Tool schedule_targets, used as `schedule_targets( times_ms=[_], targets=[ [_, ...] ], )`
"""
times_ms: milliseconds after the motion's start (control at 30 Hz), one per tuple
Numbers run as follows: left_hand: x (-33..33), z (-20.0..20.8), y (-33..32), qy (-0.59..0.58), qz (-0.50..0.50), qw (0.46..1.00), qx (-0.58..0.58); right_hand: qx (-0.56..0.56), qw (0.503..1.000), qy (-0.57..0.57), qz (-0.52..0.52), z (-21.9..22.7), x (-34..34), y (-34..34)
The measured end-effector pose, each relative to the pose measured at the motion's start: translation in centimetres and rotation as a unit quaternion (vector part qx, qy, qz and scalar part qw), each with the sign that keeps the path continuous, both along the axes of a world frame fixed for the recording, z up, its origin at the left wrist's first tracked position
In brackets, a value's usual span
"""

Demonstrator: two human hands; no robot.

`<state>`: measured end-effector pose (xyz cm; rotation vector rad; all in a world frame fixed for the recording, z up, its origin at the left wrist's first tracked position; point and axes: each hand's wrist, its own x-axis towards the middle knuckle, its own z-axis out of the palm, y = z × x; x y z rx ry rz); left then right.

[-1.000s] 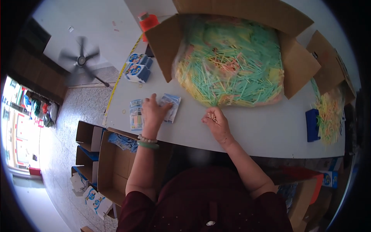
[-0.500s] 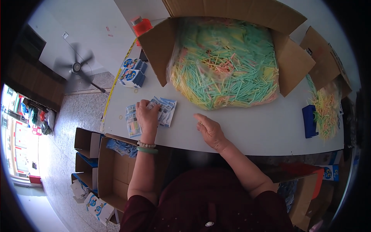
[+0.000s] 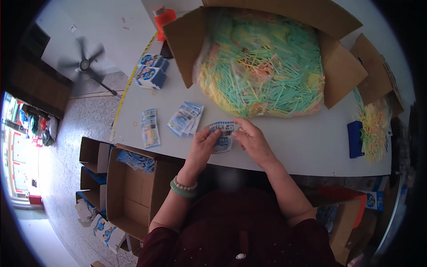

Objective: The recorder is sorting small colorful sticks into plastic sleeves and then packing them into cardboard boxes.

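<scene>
My left hand (image 3: 202,147) pinches a small flat packet (image 3: 223,141), clear with blue-and-white striped ends, over the near part of the table. My right hand (image 3: 254,141) is at the packet's right edge, its fingers curled; what they hold, if anything, is too small to make out. A few similar packets (image 3: 186,119) lie overlapping to the left of the held one. Farther left, another packet row (image 3: 150,129) rests on the table. Beyond my hands sits a large clear bag of thin green, yellow and pink sticks (image 3: 267,75) in an opened cardboard box (image 3: 183,49).
Stacked blue-and-white small boxes (image 3: 151,77) stand at the far left, near a red bottle (image 3: 164,23). A blue holder (image 3: 355,140) and loose sticks (image 3: 375,129) lie at the right. Below the table's left edge is an open carton (image 3: 135,196) with blue packets.
My left hand has lifted a packet off the left group and brought it right, to the front of my body. My right hand has moved slightly to meet it.
</scene>
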<state>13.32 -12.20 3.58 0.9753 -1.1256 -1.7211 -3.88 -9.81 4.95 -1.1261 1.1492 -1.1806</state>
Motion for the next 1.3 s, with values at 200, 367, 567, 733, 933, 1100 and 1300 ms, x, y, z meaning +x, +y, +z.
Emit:
schedule_targets(
  times_ms=[200, 367, 567, 733, 933, 1100, 1300],
  targets=[
    [0.1, -1.6, 0.2, -0.109, -0.054, 0.992, -0.026, 0.069, 0.997, 0.006, 0.026, -0.7, -1.2, 1.4],
    [0.4, -1.5, 0.2, -0.096, -0.066, 0.992, -0.043, 0.028, 0.986, 0.107, 0.122, 0.1, -1.2, 1.3],
    [-1.2, -0.7, 1.5, -0.233, -0.014, 0.948, -0.215, 0.035, 0.996, 0.061, 0.064, -2.3, -1.1, 1.3],
    [-0.4, 0.5, 1.2, -0.318, -0.036, 0.928, -0.19, 0.063, 0.996, -0.008, -0.056, -0.9, -1.7, 1.3],
    [-1.3, 1.6, 2.1, -0.267, -0.069, 0.948, -0.158, -0.094, 0.971, -0.126, -0.179, 5.0, 0.5, -0.5],
    [-2.3, 1.6, 2.7, -0.176, -0.103, 0.971, -0.124, -0.165, 0.972, -0.059, -0.158, 2.6, 0.6, -0.3],
    [-2.3, 0.6, 3.0, -0.064, -0.127, 0.99, -0.014, -0.115, 0.98, -0.018, -0.16, 0.9, -0.3, 1.4]
  ],
)
